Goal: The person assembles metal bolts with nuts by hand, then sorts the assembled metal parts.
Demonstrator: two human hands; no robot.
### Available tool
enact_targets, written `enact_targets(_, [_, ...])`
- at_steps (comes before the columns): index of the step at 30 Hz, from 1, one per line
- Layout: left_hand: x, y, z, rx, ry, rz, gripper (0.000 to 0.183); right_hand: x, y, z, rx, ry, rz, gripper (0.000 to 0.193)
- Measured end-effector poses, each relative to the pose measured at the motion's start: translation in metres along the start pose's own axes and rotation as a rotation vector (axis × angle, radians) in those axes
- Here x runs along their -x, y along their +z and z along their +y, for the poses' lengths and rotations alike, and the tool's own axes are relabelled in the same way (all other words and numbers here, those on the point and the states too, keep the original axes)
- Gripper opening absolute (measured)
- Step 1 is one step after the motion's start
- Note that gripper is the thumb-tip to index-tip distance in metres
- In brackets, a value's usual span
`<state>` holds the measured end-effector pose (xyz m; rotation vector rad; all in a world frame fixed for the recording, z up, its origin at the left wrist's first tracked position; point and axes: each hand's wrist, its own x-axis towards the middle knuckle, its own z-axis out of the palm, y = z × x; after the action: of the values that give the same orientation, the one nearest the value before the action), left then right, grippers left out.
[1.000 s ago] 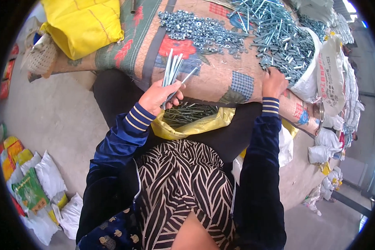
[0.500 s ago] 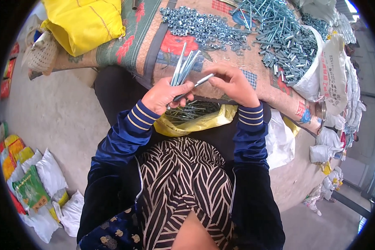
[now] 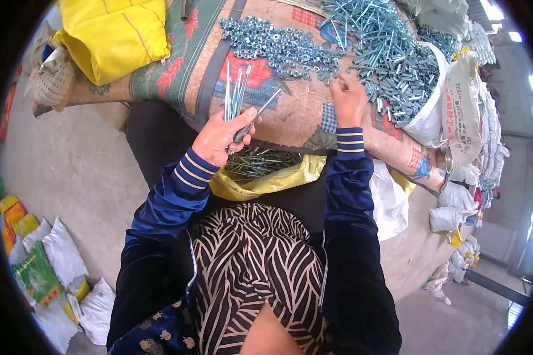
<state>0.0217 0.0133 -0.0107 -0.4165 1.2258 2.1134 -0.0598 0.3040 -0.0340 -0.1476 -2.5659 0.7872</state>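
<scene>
My left hand (image 3: 222,137) is closed round the lower ends of a bundle of thin metal rods (image 3: 236,93), which stand up in a loose fan. One rod (image 3: 265,107) slants off to the right from between the thumb and fingers, with a darker lower part. My right hand (image 3: 350,105) is over the padded work surface at the near right edge of a spread of metal nuts (image 3: 278,47). Its fingers are bent together there, and what they hold, if anything, is too small to make out.
Shiny rods (image 3: 367,26) and short metal sleeves (image 3: 404,89) lie heaped at the far right beside a white sack (image 3: 435,106). An open yellow bag (image 3: 260,189) of rods sits at my lap. A yellow sack (image 3: 112,38) lies far left; filled bags (image 3: 65,251) stand on the floor.
My right hand has left the slanting rod by my left hand and moved right and away to the nuts. The left hand still grips the rods. The view has shifted slightly.
</scene>
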Motion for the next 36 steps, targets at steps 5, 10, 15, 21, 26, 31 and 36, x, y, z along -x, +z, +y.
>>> enact_targets(5, [-0.006, -0.009, -0.005, -0.017, 0.021, -0.015, 0.025, -0.002, 0.002, -0.002, 0.201, -0.086, -0.069, 0.021])
enact_targets(10, [-0.008, -0.015, -0.005, -0.005, 0.018, -0.016, 0.023, -0.005, -0.001, -0.004, -0.239, 0.171, -0.211, 0.017])
enact_targets(15, [-0.009, -0.011, -0.002, 0.017, -0.01, -0.069, 0.022, -0.006, 0.024, -0.029, -0.267, 0.024, -0.283, 0.019])
enact_targets(21, [-0.007, -0.019, -0.001, 0.03, 0.014, -0.036, 0.022, -0.004, 0.026, -0.04, 0.1, -0.083, -0.264, 0.018])
enact_targets(26, [-0.006, -0.019, -0.001, 0.008, 0.033, -0.067, 0.022, 0.008, 0.006, -0.044, -0.699, 0.357, -0.306, 0.012])
enact_targets(31, [-0.008, -0.01, -0.003, -0.019, 0.015, -0.112, 0.019, 0.04, 0.0, -0.076, -1.042, 0.344, -0.506, 0.022])
enact_targets(36, [-0.014, -0.001, -0.001, -0.057, 0.025, -0.103, 0.018, 0.052, -0.007, -0.094, -1.114, 0.423, -0.479, 0.02])
